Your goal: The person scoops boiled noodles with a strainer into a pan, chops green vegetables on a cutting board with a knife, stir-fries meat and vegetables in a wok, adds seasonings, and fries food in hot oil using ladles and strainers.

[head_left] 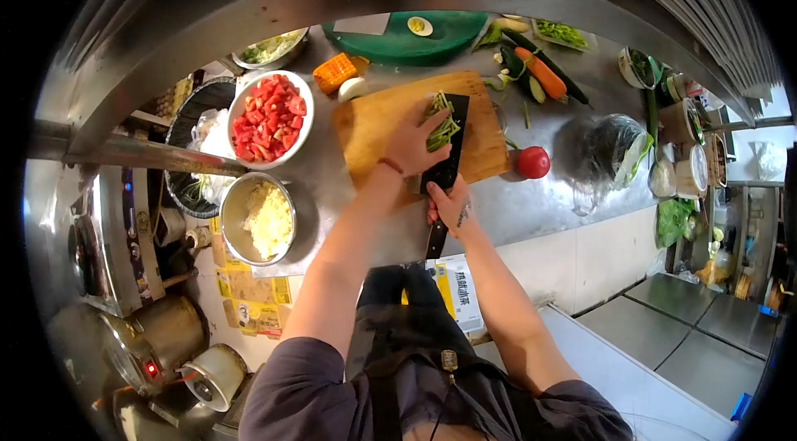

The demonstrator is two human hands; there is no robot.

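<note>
My left hand [415, 140] is closed over a bunch of cut green stalks [445, 122], pressing it against the flat of a cleaver [454, 160]. The stalks stick out past my fingertips, over the dark blade. My right hand [449, 205] grips the cleaver near the base of its blade, and the handle points towards my body. Both hands are above a wooden cutting board [359, 127] on the metal counter. A white half-round piece [352, 90] and a chunk of corn [334, 73] lie beside the board's far left corner.
At left stand a white bowl [236, 111] of chopped tomato and a steel bowl [227, 219] of yellow crumbly food. Behind is a round green board [466, 32] with half an egg. At right are a tomato [533, 162], a carrot [540, 74] and a plastic bag [610, 146].
</note>
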